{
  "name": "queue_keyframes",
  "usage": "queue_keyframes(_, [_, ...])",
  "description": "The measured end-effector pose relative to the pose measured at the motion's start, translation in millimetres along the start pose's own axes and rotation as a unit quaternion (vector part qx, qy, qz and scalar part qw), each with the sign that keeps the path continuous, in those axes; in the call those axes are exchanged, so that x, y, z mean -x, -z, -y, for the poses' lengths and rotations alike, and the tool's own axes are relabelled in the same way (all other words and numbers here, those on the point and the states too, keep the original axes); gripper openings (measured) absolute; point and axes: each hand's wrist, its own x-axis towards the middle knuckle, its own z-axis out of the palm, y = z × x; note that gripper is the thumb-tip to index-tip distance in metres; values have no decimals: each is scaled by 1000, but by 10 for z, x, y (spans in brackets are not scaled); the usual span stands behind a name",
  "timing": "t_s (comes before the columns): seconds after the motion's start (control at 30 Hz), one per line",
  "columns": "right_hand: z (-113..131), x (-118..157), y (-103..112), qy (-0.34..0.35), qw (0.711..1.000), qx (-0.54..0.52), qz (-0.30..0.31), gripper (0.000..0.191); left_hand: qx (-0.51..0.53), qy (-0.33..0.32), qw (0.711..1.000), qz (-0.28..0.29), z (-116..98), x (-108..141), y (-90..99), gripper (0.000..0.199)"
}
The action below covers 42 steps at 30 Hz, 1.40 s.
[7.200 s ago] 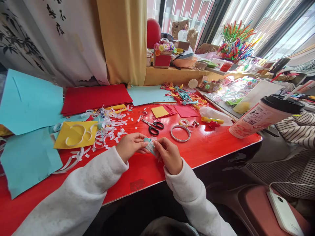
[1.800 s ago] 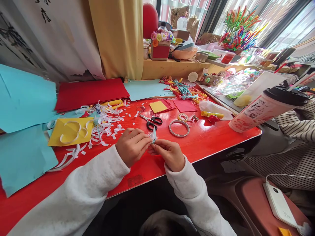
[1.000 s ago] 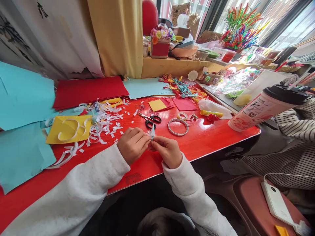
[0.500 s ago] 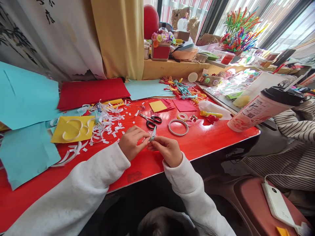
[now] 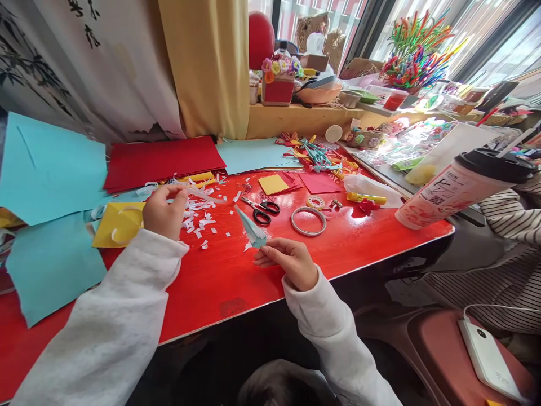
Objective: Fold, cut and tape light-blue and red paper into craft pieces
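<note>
Pinched in my right hand (image 5: 292, 260) is a small folded light-blue paper piece (image 5: 253, 231), its long pointed end tilted up and left above the red table. My left hand (image 5: 165, 213) is closed on a thin whitish strip (image 5: 202, 194) that reaches out to the right over the paper scraps (image 5: 198, 223). Beneath that hand lies a yellow paper square (image 5: 118, 224) with curled strips on it, partly covered. Black-handled scissors (image 5: 262, 213) rest partly open just beyond the folded piece. A roll of tape (image 5: 308, 220) is to their right.
A pink cup (image 5: 452, 189) with a black lid leans at the table's right end. Light-blue sheets (image 5: 54, 169) lie on the left, with red sheets (image 5: 164, 163) behind. At the right sits a person in a striped sleeve (image 5: 507, 214). A chair holds a white power bank (image 5: 490, 358).
My left hand has parted from my right and moved left over the scraps, now with a whitish strip. My right hand keeps the folded paper, which is now plainly visible.
</note>
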Motion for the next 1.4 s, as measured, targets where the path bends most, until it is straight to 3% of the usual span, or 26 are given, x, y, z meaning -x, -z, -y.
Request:
queue_keyframes(0.1, [18, -2, -4, -1, 1000, -5, -6, 21, -66, -64, 996, -16, 103, -59, -2, 31])
queue_keyframes(0.2, [27, -2, -10, 6, 1000, -11, -14, 21, -84, -196, 977, -27, 7, 28, -20, 38])
queue_keyframes(0.3, [34, -1, -12, 12, 1000, -11, -12, 22, -20, -316, 947, 48, -240, 235, -43, 24])
queue_keyframes(0.33, [37, 0, -12, 16, 1000, -11, -12, 22, 4, -336, 934, 121, -324, 316, -56, 19])
queue_keyframes(0.37, [42, 1, -12, 21, 1000, -13, -12, 23, 24, -321, 928, 188, -398, 394, -71, 17])
queue_keyframes(0.43, [52, 4, -13, 29, 999, -19, -15, 23, 91, -211, 935, 271, -500, 524, -108, 22])
queue_keyframes(0.5, [61, 7, -15, 29, 999, -21, -12, 23, 198, -119, 919, 319, -544, 601, -145, 23])
queue_keyframes(0.57, [67, 11, -17, 26, 999, -20, -2, 22, 277, -66, 899, 332, -554, 633, -169, 22])
queue_keyframes(0.73, [74, 16, -27, 28, 999, -17, 9, 21, 291, -42, 897, 330, -556, 659, -169, 17])
queue_keyframes(0.87, [86, 25, -36, 22, 1000, -20, 10, 25, 275, -75, 902, 326, -564, 699, -165, 13])
queue_keyframes(0.93, [88, 26, -36, 15, 1000, -19, 18, 26, 243, -115, 910, 317, -576, 713, -162, 13])
queue_keyframes(1.03, [79, 20, -28, 10, 1000, -23, 14, 25, 137, -228, 930, 253, -594, 719, -146, 14])
queue_keyframes(1.17, [47, 8, -15, 15, 1000, -20, -3, 25, 18, -374, 915, 146, -582, 718, -116, 17])
queue_keyframes(1.27, [25, 9, -13, 22, 1000, -11, -10, 25, -24, -415, 903, 107, -564, 727, -102, 17])
queue_keyframes(1.4, [17, 17, -23, 18, 1000, 5, -17, 24, -49, -430, 896, 97, -563, 741, -92, 15])
